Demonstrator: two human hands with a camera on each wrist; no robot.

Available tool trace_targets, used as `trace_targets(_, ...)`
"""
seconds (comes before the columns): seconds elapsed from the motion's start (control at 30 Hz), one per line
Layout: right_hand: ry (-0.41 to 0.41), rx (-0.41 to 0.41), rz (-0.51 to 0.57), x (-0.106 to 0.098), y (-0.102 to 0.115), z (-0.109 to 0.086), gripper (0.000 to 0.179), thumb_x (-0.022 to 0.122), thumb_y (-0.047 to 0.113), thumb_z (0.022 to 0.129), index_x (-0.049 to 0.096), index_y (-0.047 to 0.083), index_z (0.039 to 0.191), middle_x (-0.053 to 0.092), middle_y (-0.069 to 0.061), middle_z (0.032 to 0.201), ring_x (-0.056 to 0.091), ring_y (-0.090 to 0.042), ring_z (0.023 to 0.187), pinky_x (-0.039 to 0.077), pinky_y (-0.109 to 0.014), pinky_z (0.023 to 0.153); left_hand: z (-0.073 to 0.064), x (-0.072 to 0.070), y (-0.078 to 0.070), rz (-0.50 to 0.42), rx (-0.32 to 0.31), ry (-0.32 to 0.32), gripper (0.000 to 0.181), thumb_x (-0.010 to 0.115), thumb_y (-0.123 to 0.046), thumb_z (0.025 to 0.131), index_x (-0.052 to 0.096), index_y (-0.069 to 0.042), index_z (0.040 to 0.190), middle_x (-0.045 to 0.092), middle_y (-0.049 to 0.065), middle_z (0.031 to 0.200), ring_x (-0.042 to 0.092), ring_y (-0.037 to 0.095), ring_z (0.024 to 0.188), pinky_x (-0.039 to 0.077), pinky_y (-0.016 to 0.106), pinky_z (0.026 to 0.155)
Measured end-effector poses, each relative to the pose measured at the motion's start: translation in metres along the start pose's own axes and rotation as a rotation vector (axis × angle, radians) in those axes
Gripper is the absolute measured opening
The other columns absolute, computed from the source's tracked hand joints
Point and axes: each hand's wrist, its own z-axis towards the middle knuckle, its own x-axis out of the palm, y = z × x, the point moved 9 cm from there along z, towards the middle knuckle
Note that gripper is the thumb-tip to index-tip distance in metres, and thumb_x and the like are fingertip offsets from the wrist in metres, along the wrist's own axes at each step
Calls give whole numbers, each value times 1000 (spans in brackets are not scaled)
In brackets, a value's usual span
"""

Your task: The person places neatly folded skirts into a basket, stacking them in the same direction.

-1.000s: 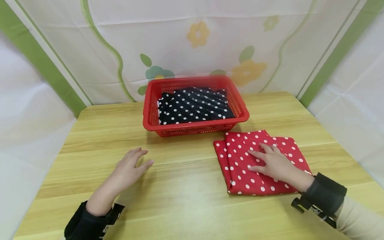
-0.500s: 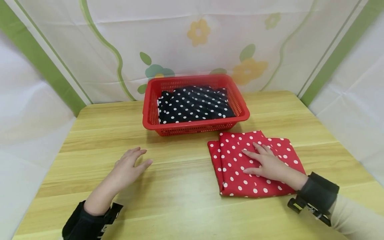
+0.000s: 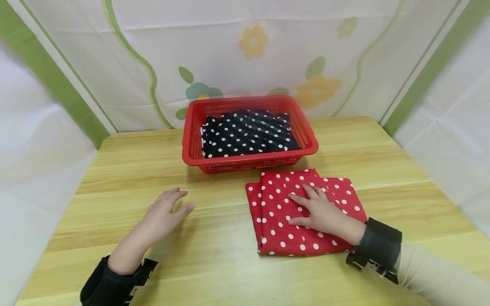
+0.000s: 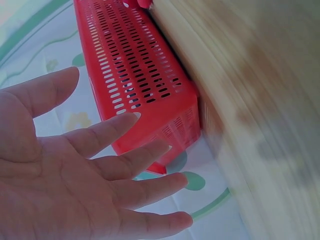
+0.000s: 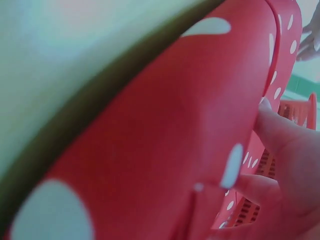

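Observation:
A folded red cloth with white dots [image 3: 275, 212] lies flat on the wooden table in the head view. My right hand [image 3: 319, 212] rests on top of it with the fingers spread. The right wrist view shows the same red cloth [image 5: 165, 125] up close, the thumb and fingers touching its surface. To the left, my left hand [image 3: 164, 214] hovers over the table, holding nothing. In the left wrist view the left hand [image 4: 75, 170] shows its palm and straight, spread fingers, apart from the basket behind them.
A red plastic basket [image 3: 249, 162] stands at the back middle of the table [image 3: 214, 263]. Inside it lies a black cloth with white dots [image 3: 249, 134]. A white curtain with printed flowers [image 3: 252, 42] hangs right behind the table.
My right hand has slid left across the table, and the red dotted cloth has moved left with it, closer to the middle. The left hand has stayed about where it was.

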Motion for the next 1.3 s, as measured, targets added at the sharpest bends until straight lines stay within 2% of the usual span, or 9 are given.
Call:
trace_targets(0.17,12,-12,-4,3,12,4,87,86,42,68,51,14,143,31,-25,148,26,-50,132,54,-56,80,1,-2,1,-4,-7,0,59,53,-35,100,43,7,140,28,33,149,17,53,138,13,71,106)
trace_targets(0.33,23,10,-7,6,17,6,88,87,40,67,51,15,143,31,-23,148,26,-49,133,54,-54,80,0,-3,1,-4,0,-1,59,53,-36,100,44,8,140,29,34,148,18,53,137,14,70,106)
trace_targets(0.67,44,7,-6,14,42,16,86,86,39,69,49,17,144,30,-21,151,24,-48,136,45,-66,88,-1,0,3,-8,-9,11,58,53,-34,100,44,8,140,28,34,148,17,53,137,15,70,106)
trace_targets(0.93,60,14,-29,20,61,23,88,86,40,69,48,19,146,30,-20,151,23,-46,137,41,-69,91,1,5,4,-15,-26,28,60,53,-36,100,44,7,140,27,34,149,17,53,138,18,69,106)
trace_targets(1.17,65,12,-29,24,69,25,87,86,41,69,48,20,145,30,-20,151,22,-46,138,42,-69,90,0,5,7,-16,-38,37,62,53,-38,100,43,7,140,27,34,149,17,54,137,19,69,106)
trace_targets(1.3,64,22,-26,27,71,26,88,86,41,69,48,21,145,30,-20,151,22,-46,138,42,-68,90,0,5,5,-18,-23,40,61,54,-37,100,44,7,140,28,34,148,22,52,136,23,67,105)
